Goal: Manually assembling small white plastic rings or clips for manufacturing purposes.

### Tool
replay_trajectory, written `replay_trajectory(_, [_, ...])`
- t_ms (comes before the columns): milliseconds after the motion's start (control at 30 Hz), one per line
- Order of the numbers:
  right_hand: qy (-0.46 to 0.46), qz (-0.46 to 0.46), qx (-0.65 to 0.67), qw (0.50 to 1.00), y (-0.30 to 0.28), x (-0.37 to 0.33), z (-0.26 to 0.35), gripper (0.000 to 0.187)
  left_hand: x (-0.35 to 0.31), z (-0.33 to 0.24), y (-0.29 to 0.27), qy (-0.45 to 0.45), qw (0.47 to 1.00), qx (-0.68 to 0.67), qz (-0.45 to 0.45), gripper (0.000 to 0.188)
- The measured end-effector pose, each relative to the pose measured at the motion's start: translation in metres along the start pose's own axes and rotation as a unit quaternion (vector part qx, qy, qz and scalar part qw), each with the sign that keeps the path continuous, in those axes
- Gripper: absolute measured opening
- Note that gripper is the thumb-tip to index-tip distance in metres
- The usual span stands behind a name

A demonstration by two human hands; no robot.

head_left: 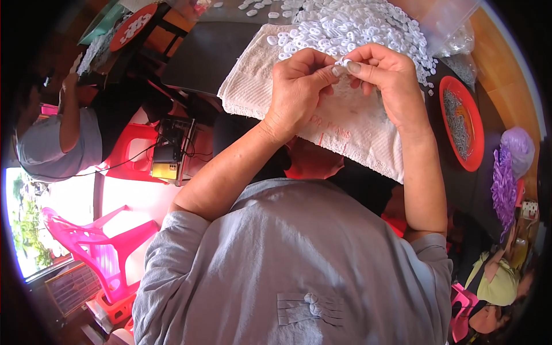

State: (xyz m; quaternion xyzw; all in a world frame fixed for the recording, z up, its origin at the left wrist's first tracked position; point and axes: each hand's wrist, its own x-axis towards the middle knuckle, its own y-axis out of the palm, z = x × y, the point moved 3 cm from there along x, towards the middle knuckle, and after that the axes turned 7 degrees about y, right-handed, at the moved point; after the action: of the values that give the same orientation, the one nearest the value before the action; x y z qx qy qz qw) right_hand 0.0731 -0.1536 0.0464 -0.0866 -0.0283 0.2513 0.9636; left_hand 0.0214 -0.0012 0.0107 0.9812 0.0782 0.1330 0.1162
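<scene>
Above a cream towel [247, 77], my left hand [299, 86] and my right hand [386, 77] meet fingertip to fingertip. Both are closed in a pinch on one small white plastic piece [342, 62], mostly covered by the thumbs and fingers. Just beyond the hands, a large heap of small white oval plastic pieces with holes [351, 29] spreads over the towel's far part and the table behind it. Whether a second small part sits between the fingertips is too small to tell.
To the right, a red oval basket [471, 129] holds many thin metal pins. Clear plastic bags [457, 43] lie behind it, and a purple bag [516, 152] hangs farther right. On the left, a co-worker in grey [63, 141] sits by a red tray [123, 40] of white pieces.
</scene>
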Motion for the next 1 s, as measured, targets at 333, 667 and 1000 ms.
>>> replay_trajectory(333, [-0.003, -0.031, -0.012, 0.999, 0.006, -0.003, 0.001, 0.012, 0.0, 0.001, 0.0, -0.005, 1.0, -0.028, 0.008, 0.01])
replay_trajectory(667, [-0.016, -0.06, 0.045, 0.997, 0.015, -0.004, -0.004, 0.009, 0.0, 0.005, -0.001, -0.011, 0.999, -0.04, 0.022, 0.008])
replay_trajectory(1000, [0.015, -0.049, 0.063, 0.997, 0.011, -0.002, -0.002, 0.012, 0.001, 0.001, 0.0, -0.004, 0.999, -0.034, 0.003, 0.01])
